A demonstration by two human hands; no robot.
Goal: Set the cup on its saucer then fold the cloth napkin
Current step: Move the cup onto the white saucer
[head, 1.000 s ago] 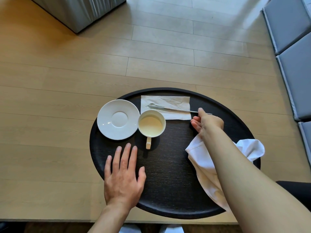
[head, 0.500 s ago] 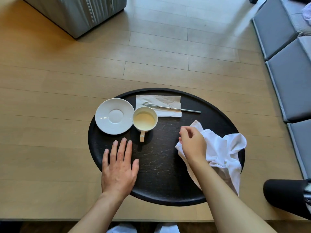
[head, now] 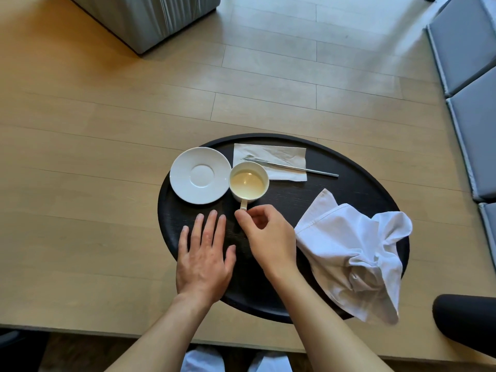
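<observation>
A white cup (head: 248, 182) of pale liquid stands on the black oval tray (head: 349, 183), its handle pointing toward me. The empty white saucer (head: 200, 175) sits directly left of it, rims almost touching. My right hand (head: 264, 236) is just below the cup, thumb and forefinger curled with their tips at the end of the handle and a gap between them. My left hand (head: 205, 253) lies flat and open on the tray's near left part. The crumpled white cloth napkin (head: 351, 251) lies on the tray's right side, hanging over the near rim.
A paper napkin (head: 271, 161) with a metal utensil (head: 308, 169) across it lies at the tray's far side. The tray rests on a light wooden table (head: 94, 210). Grey cushions (head: 472, 76) are at the right, a grey block (head: 150, 17) at the far left.
My right hand left the utensil, passed over the cloth napkin and came left to the cup's handle. The napkin now lies free on the tray. My left hand stayed flat.
</observation>
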